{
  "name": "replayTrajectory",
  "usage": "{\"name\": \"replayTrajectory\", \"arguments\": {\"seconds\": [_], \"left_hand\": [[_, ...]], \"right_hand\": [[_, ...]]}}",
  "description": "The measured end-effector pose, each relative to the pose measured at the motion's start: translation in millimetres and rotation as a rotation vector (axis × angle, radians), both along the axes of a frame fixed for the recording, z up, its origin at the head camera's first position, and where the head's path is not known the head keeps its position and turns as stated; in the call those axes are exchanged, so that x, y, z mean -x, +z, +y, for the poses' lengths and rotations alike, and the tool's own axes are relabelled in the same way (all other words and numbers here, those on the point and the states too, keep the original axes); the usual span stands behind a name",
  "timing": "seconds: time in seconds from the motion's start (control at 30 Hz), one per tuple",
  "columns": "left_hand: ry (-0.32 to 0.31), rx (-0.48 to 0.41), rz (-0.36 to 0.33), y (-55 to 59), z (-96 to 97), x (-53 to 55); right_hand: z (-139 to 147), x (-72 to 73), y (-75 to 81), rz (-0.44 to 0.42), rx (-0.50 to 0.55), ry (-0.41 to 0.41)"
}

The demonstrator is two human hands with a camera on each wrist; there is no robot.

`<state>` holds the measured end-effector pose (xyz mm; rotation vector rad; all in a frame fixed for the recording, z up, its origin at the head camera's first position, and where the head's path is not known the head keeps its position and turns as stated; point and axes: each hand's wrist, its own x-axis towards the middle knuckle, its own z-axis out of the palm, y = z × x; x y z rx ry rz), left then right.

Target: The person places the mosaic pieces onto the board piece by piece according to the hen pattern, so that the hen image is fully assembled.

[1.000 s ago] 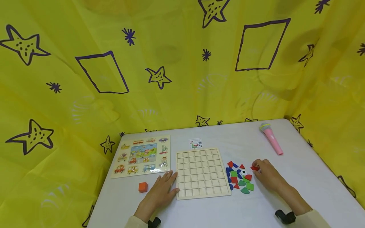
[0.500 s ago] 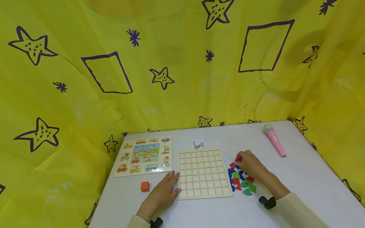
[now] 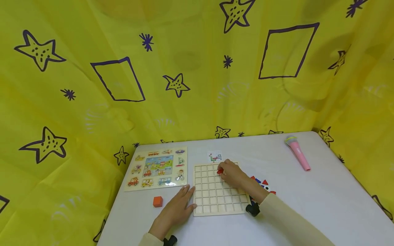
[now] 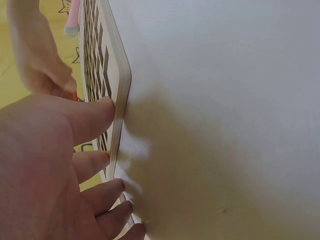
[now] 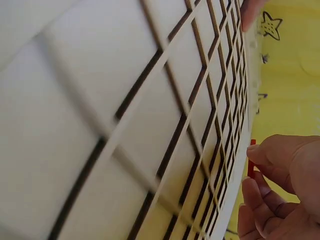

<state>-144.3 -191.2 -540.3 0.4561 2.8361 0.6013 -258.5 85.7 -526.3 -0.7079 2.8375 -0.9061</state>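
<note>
A pale wooden grid board (image 3: 205, 194) lies on the white table. My left hand (image 3: 178, 209) rests at its left edge with fingers extended; in the left wrist view the thumb and fingertips touch the rim. Over the board's upper middle, my right hand (image 3: 233, 174) pinches a small red piece (image 5: 252, 157) between thumb and fingertips. The red piece shows edge-on in the right wrist view, close over the grid. Loose red, blue and white pieces (image 3: 265, 182) lie right of the board, partly hidden by the right forearm.
A small picture card (image 3: 215, 156) sits just behind the board. To the left are a vehicle picture puzzle (image 3: 173, 181) and an orange cube (image 3: 158, 201). A pink toy microphone (image 3: 300, 155) lies at the back right. Yellow patterned cloth (image 3: 197, 112) surrounds the table.
My right hand has carried the red piece leftward from beside the loose pieces to over the board. The left hand has stayed at the board's edge. The head view has shifted slightly.
</note>
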Motion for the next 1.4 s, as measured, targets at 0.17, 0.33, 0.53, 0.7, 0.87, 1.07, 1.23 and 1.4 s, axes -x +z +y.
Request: {"name": "replayTrajectory", "arguments": {"seconds": [0.17, 0.33, 0.53, 0.7, 0.87, 1.07, 1.23, 1.4], "left_hand": [[0.004, -0.004, -0.005, -0.9, -0.2, 0.5], [0.004, -0.009, -0.004, -0.6, 0.0, 0.4], [0.006, -0.008, -0.001, 0.5, -0.6, 0.1], [0.008, -0.007, -0.008, 0.8, -1.0, -0.1], [0.008, -0.010, -0.008, 0.8, -0.1, 0.0], [0.015, -0.004, -0.009, 1.4, 1.7, 0.6], [0.019, -0.002, -0.014, 1.9, 2.7, 0.8], [0.022, -0.006, -0.018, 2.3, 2.7, -0.2]], "right_hand": [[-28.3, 5.0, -4.9, 0.035, 0.029, 0.044], [-44.6, 8.2, -11.0, 0.061, 0.045, 0.063], [-55.3, 11.4, -14.5, 0.043, 0.039, 0.050], [-59.3, 12.0, -16.6, 0.034, 0.027, 0.061], [-61.4, 12.4, -16.8, 0.045, 0.017, 0.082], [-61.2, 12.4, -17.1, 0.067, 0.018, 0.097], [-59.6, 11.2, -18.9, 0.081, 0.036, 0.081], [-59.1, 10.6, -18.3, 0.072, 0.027, 0.070]]}}
